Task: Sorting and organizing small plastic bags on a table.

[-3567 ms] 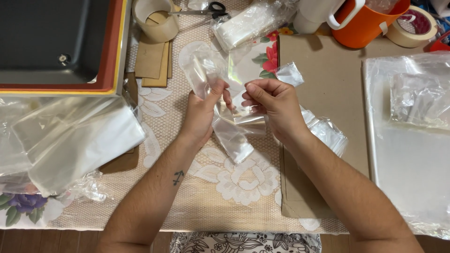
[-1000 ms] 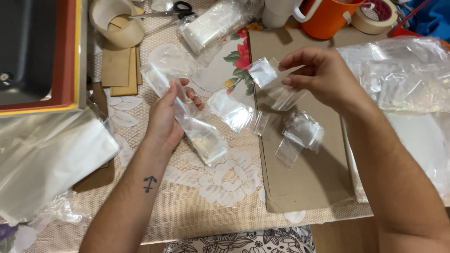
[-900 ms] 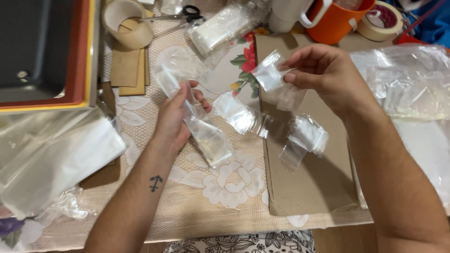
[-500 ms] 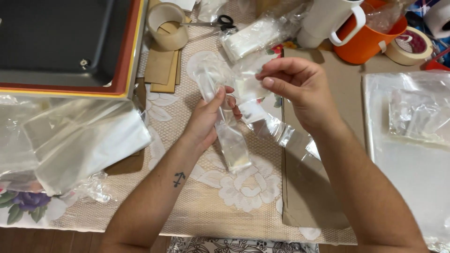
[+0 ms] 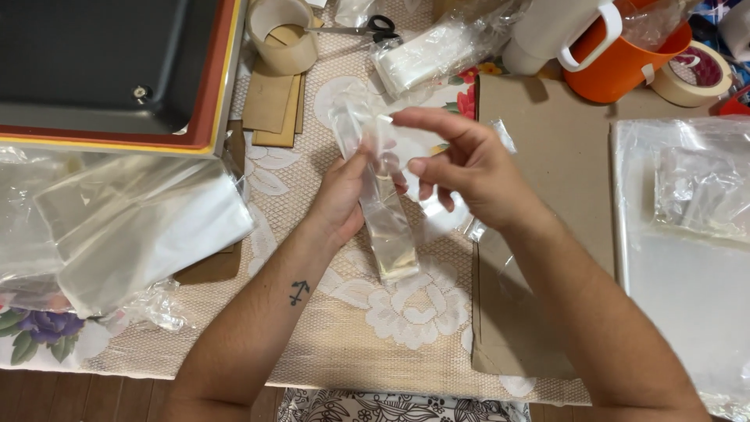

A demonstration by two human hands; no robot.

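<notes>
My left hand [image 5: 342, 197] grips a bundle of narrow clear plastic bags [image 5: 383, 219] that hangs down over the lace tablecloth [image 5: 367, 328]. My right hand [image 5: 469, 168] is right beside it, thumb and forefinger pinching a thin clear plastic piece [image 5: 406, 144] at the top of the bundle. More clear plastic trails under my right wrist onto a brown cardboard sheet [image 5: 539, 141].
A dark tray with a red and yellow rim [image 5: 117, 74] lies at top left, with large clear bags [image 5: 133, 227] below it. Tape rolls [image 5: 283, 33] [image 5: 695, 74], scissors [image 5: 367, 28], a packet of bags [image 5: 430, 55], an orange jug [image 5: 625, 55] and a white board with plastic [image 5: 687, 234] stand around.
My right hand came back from the far right to the bundle in my left hand, bringing the loose plastic with it. The view shifted back toward the left.
</notes>
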